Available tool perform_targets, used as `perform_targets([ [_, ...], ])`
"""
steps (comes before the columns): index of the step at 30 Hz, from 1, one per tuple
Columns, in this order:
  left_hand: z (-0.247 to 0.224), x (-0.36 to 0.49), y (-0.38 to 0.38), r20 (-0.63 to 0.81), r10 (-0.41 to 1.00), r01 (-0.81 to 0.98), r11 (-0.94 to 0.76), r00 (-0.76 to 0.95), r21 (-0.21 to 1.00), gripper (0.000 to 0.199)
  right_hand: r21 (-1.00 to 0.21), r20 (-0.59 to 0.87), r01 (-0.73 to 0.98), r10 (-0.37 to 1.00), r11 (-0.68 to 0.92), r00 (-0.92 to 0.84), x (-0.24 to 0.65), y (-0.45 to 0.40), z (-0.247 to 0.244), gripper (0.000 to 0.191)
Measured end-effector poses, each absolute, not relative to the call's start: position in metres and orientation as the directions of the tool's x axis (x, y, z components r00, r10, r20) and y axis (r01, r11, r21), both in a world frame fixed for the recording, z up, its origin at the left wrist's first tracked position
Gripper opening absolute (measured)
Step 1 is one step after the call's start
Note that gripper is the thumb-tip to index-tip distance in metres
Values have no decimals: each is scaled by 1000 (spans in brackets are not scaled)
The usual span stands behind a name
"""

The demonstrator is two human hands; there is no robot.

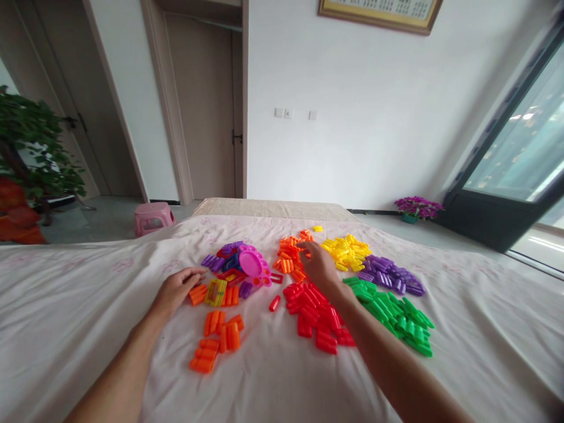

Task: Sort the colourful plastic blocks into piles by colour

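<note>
My left hand point(177, 286) is at the left of a mixed heap, its fingers loosely stretched beside an orange plastic piece point(198, 295); nothing shows in its grasp. My right hand point(318, 265) reaches over the orange pile point(287, 254), thumb and fingers bent together around what looks like an orange piece, partly hidden. The mixed heap holds a pink palette-shaped plate point(251, 264), purple pieces point(212, 262) and a yellow piece point(215, 292). Several ridged orange blocks point(230, 336) lie nearer me. One red piece point(274, 303) lies alone beside the red pile point(311, 308).
Beyond my right arm lie yellow point(348, 251), purple point(390, 275) and green point(396, 314) piles. A wrinkled pale cloth point(273, 376) covers the surface. A pink stool point(154, 219), a leafy plant point(35, 141) and a pot of magenta flowers point(418, 208) stand beyond.
</note>
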State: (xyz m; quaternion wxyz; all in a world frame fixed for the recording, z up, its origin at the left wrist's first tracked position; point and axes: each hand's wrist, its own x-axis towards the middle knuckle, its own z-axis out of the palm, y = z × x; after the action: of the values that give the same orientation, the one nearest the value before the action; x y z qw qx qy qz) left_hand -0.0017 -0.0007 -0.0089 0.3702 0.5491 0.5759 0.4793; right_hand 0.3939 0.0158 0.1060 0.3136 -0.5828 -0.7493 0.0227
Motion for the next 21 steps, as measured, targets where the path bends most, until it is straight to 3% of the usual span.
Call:
perform_targets([
  [3, -8, -1, -2, 109, 988, 287, -75, -107, 955, 49, -338, 410, 775, 824, 535, -391, 342, -22, 93, 30],
  [7, -7, -2, -3, 118, 987, 324, -77, -109, 943, 49, -193, 320, 777, 787, 599, -528, 302, -46, 69, 33],
  [12, -10, -3, -1, 132, 986, 351, -86, -107, 932, 46, -131, 254, 800, 800, 586, -544, 297, -40, 44, 52],
  [18, -12, -3, 0, 140, 986, 345, -100, -94, 933, 47, -198, 336, 781, 789, 593, -514, 301, -37, 46, 37],
  [21, -5, 1, -4, 150, 986, 343, -114, -80, 932, 47, -251, 418, 764, 779, 594, -468, 302, -31, 47, 39],
])
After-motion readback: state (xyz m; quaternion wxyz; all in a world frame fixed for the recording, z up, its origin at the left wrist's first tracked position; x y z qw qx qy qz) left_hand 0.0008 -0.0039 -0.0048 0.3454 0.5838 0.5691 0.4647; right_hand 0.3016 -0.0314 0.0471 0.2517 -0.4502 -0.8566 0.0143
